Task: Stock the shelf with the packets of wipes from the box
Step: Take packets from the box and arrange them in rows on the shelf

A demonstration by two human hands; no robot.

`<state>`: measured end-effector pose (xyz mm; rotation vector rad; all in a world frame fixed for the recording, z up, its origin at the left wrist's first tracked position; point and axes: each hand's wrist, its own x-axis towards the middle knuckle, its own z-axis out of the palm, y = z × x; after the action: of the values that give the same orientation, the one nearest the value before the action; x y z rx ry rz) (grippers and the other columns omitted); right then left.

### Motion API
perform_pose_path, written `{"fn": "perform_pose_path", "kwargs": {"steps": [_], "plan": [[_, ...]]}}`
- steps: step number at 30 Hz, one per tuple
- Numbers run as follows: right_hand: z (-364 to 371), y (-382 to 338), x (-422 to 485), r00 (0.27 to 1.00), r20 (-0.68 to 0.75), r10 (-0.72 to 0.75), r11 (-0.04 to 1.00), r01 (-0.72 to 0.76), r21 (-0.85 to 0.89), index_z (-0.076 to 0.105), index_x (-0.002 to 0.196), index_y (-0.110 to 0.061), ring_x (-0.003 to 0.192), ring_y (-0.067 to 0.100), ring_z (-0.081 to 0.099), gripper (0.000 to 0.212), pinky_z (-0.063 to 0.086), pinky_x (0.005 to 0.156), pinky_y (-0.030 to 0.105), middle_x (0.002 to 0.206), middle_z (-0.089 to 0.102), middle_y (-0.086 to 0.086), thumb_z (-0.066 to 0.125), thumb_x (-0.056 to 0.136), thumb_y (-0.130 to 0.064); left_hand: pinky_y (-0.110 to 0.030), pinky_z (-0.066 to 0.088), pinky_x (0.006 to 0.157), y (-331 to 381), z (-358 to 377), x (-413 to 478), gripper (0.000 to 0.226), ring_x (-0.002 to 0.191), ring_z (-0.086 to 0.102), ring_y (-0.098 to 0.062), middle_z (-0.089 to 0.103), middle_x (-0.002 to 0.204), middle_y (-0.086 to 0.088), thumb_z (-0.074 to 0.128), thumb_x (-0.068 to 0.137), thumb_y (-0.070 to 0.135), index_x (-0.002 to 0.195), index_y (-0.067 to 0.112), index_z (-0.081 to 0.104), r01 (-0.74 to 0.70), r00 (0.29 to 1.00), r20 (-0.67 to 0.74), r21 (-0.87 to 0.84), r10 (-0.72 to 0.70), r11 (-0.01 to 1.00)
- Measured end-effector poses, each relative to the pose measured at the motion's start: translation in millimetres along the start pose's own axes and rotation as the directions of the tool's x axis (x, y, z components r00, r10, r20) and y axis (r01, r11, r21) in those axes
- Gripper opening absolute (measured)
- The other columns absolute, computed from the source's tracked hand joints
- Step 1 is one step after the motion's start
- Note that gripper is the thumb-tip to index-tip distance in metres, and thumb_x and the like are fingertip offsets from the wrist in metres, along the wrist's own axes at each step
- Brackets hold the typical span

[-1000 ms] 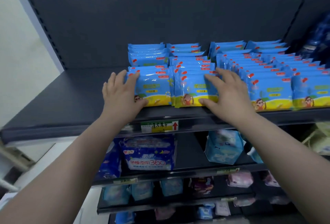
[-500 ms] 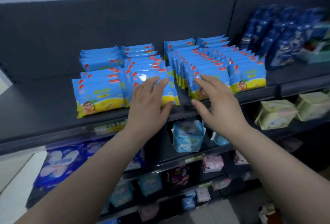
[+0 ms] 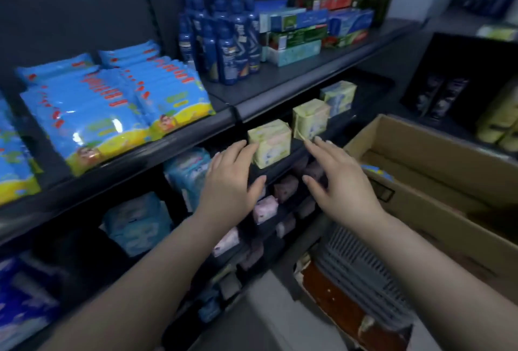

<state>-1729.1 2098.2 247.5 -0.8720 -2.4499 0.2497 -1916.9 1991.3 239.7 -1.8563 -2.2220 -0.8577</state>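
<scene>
Head | left hand (image 3: 227, 186), right hand (image 3: 340, 182) now off packets (image 3: 92, 115) | both empty

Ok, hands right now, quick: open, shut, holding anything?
Left hand: open, holding nothing.
Right hand: open, holding nothing.

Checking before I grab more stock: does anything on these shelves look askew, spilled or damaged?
Nothing spilled or damaged. The wipes packets lean in fanned rows, the front ones right at the top shelf lip, a little untidy. The left hand and right hand are open, holding nothing.
</scene>
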Motion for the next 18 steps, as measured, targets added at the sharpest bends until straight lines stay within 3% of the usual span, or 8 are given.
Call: {"fn": "perform_pose_path", "kwargs": {"steps": [11,18], "plan": [[-46.8,152.4,-52.0,0.952,-0.033,0.303,0.951,-0.305,-0.052,0.038,0.143,-0.022,0.137,0.025,0.034,0.062,0.027,0.112,0.036,0.149,0.037,0.006,0.063,0.086,-0.026,-0.048,0.04,0.103,92.7,109.8,64.1,0.061,0.127,0.046,-0.028,0.049,0.136,-0.01,0.043,0.085,0.043,0.137,0.011,0.044,-0.12,0.98,0.136,-0.174,0.145,0.977],[-52.0,221.2,-48.3,0.893,-0.028,0.449,0.89,-0.45,-0.071,0.035,0.145,-0.02,0.138,0.024,0.033,0.067,0.028,0.112,0.035,0.148,0.038,0.007,0.065,0.086,-0.02,-0.037,0.033,0.109,104.0,161.2,125.6,0.056,0.131,0.041,-0.022,0.044,0.141,-0.004,0.057,0.09,0.029,0.142,0.014,0.04,-0.197,0.938,0.237,-0.233,0.252,0.952]]}}
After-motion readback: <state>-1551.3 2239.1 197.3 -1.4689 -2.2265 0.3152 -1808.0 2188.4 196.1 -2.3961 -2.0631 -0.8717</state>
